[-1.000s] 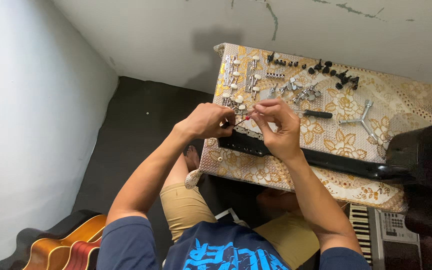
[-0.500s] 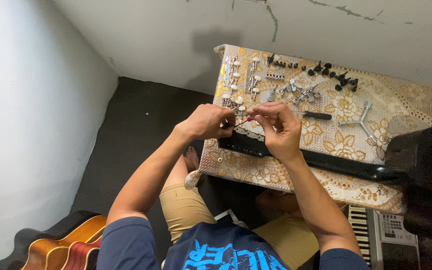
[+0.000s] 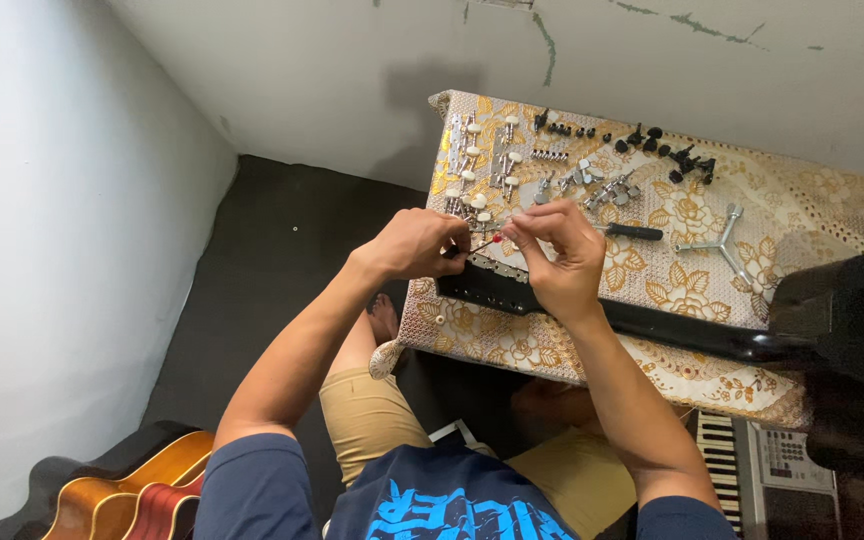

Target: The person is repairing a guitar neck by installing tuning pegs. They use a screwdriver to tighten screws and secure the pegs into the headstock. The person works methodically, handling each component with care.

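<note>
the left hand (image 3: 414, 243) is curled closed around the handle of a small red-tipped screwdriver (image 3: 482, 243), whose shaft points toward 3 o'clock; the right hand (image 3: 557, 255) sits just at 3 o'clock of it, fingers pinched narrow at the screwdriver's tip, probably on a tiny screw or tuner part, though it is too small to tell; both hands hover over the headstock end of a black guitar neck (image 3: 642, 325), which lies across the table from about 9 o'clock to 3 o'clock and runs into the black guitar body (image 3: 852, 330) at the right edge of the view; the neck rests on a table covered by a cream cloth with gold flowers (image 3: 692, 290); at 12 o'clock of the hands lie rows of chrome tuning machines with white knobs (image 3: 472, 165); further toward 1 o'clock is a scatter of small black knobs (image 3: 667, 150); at 2 o'clock of the right hand lies a black-handled tool (image 3: 632, 232), and beyond it a three-armed metal wrench (image 3: 722, 240); at 5 o'clock, under the table edge, a keyboard (image 3: 752, 460) shows; at 7 o'clock, by the person's left shoulder, two orange and red acoustic guitars (image 3: 122, 495) lean near the white wall
</note>
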